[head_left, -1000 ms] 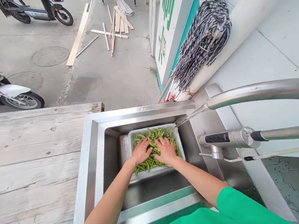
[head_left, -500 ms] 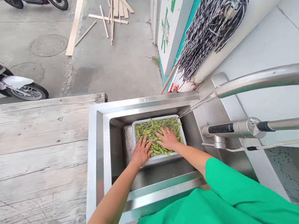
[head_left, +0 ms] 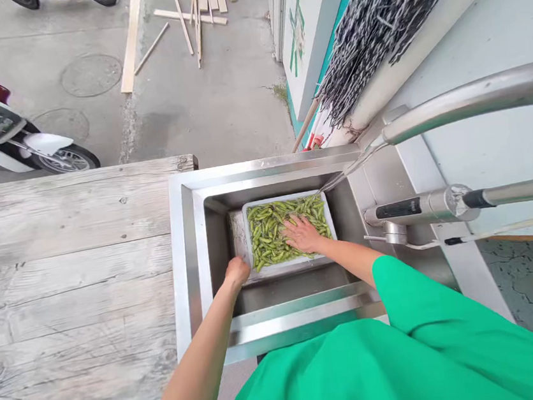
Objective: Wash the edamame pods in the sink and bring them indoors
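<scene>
White tray [head_left: 247, 234] of green pods [head_left: 270, 231] sitting in the steel sink [head_left: 186, 247] at frame centre. Right hand [head_left: 302, 234] spread flat on the pods, fingers apart, gripping nothing. Left hand [head_left: 236, 271] curled at the tray's lower-left corner; whether clamped on the rim, cannot tell. Faucet [head_left: 429, 111] reaching in from the right, spout over the tray's upper-right corner. Wooden table [head_left: 73, 273] left of the sink. Mop [head_left: 370, 15] leaning upper right. Scooter [head_left: 4, 137] upper left.
</scene>
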The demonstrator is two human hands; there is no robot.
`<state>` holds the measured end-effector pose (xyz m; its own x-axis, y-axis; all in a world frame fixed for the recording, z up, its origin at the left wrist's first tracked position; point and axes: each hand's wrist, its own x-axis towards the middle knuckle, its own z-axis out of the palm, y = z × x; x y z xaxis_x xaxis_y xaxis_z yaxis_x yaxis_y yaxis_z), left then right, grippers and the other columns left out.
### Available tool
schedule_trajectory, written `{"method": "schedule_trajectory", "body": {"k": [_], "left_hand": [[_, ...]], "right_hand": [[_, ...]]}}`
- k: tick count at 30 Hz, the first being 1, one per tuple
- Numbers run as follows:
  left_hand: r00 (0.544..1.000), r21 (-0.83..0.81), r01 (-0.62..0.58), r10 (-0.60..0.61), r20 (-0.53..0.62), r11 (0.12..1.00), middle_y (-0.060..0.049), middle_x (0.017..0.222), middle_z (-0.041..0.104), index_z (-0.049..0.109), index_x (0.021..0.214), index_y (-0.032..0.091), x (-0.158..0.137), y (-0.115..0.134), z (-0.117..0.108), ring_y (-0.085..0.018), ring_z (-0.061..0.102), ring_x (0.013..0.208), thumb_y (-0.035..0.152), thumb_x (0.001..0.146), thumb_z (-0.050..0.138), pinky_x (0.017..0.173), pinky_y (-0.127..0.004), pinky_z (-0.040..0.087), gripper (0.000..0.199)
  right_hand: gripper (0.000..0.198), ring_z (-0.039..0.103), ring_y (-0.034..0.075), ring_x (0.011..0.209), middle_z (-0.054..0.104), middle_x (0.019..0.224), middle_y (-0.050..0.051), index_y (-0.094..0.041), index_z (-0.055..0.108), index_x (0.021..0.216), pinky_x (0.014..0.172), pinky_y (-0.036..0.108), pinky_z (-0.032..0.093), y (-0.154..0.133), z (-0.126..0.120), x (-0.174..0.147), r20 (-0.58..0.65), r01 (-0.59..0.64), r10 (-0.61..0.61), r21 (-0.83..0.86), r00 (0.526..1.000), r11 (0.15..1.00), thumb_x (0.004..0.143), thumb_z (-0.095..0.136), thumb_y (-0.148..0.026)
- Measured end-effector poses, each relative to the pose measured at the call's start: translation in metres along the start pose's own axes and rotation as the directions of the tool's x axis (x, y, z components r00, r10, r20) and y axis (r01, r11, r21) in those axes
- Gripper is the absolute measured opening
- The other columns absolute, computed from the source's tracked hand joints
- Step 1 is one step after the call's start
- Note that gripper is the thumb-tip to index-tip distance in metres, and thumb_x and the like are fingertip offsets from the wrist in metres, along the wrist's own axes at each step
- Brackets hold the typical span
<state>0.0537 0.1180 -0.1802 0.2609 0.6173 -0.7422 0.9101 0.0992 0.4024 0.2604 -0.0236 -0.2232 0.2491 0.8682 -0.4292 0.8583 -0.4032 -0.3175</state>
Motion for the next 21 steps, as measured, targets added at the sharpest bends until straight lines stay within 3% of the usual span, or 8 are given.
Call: {"method": "schedule_trajectory", "body": {"k": [4, 7, 10, 13, 17, 21], "left_hand": [[0.990, -0.073, 0.120, -0.114, 0.083, 0.990, -0.013, 0.099, 0.068, 0.050, 0.124, 0.010, -0.004, -0.011, 0.016, -0.017, 0.068, 0.076, 0.011, 0.077, 0.059, 0.063, -0.022, 0.054, 0.048], [0.986, -0.123, 0.140, -0.128, 0.103, 0.982, -0.011, 0.095, 0.068, 0.049, 0.123, 0.010, 0.000, -0.014, 0.018, -0.015, 0.068, 0.075, 0.010, 0.077, 0.060, 0.061, -0.019, 0.053, 0.047], [0.985, -0.148, 0.146, -0.129, 0.116, 0.978, -0.010, 0.089, 0.069, 0.050, 0.119, 0.008, 0.004, -0.015, 0.018, -0.014, 0.067, 0.072, 0.010, 0.076, 0.061, 0.061, -0.019, 0.053, 0.045], [0.984, -0.145, 0.142, -0.124, 0.129, 0.979, -0.009, 0.083, 0.070, 0.050, 0.120, 0.008, 0.004, -0.015, 0.018, -0.015, 0.067, 0.070, 0.010, 0.076, 0.061, 0.060, -0.019, 0.052, 0.045], [0.985, -0.123, 0.125, -0.108, 0.132, 0.985, -0.010, 0.083, 0.069, 0.048, 0.122, 0.008, 0.000, -0.012, 0.019, -0.015, 0.066, 0.071, 0.011, 0.080, 0.056, 0.058, -0.019, 0.051, 0.044], [0.986, -0.090, 0.110, -0.098, 0.135, 0.990, -0.010, 0.082, 0.069, 0.049, 0.121, 0.007, -0.003, -0.009, 0.017, -0.015, 0.066, 0.071, 0.013, 0.082, 0.053, 0.056, -0.018, 0.050, 0.040]], "right_hand": [[0.054, 0.025, 0.035, 0.133, 0.029, 0.148, 0.008, -0.023, 0.043, 0.136, 0.104, 0.054, 0.022, 0.014, 0.000, 0.003, 0.023, -0.055, 0.056, -0.033, 0.998, 0.998, 0.090, 0.029, -0.048], [0.051, 0.029, 0.032, 0.132, 0.035, 0.145, 0.006, -0.026, 0.046, 0.134, 0.106, 0.051, 0.021, 0.018, 0.004, 0.009, 0.069, 0.072, -0.068, -0.064, 0.995, 0.995, 0.087, 0.037, -0.045], [0.052, 0.031, 0.035, 0.130, 0.038, 0.143, 0.010, -0.021, 0.048, 0.132, 0.104, 0.052, 0.024, 0.016, 0.009, 0.016, 0.089, 0.055, -0.048, -0.078, 0.995, 0.995, 0.086, 0.039, -0.042], [0.047, 0.035, 0.034, 0.129, 0.038, 0.144, 0.006, -0.025, 0.053, 0.127, 0.103, 0.050, 0.027, 0.016, 0.012, 0.018, 0.122, 0.089, -0.078, -0.090, 0.989, 0.992, 0.081, 0.047, -0.036], [0.049, 0.037, 0.036, 0.126, 0.047, 0.136, 0.013, -0.017, 0.057, 0.122, 0.102, 0.053, 0.026, 0.021, 0.011, 0.017, 0.142, 0.088, -0.071, -0.117, 0.987, 0.989, 0.075, 0.055, -0.030], [0.039, 0.036, 0.033, 0.128, 0.057, 0.125, 0.009, -0.021, 0.062, 0.115, 0.104, 0.050, 0.026, 0.020, 0.009, 0.019, 0.159, 0.116, -0.095, -0.131, 0.983, 0.985, 0.077, 0.055, -0.028]]}}
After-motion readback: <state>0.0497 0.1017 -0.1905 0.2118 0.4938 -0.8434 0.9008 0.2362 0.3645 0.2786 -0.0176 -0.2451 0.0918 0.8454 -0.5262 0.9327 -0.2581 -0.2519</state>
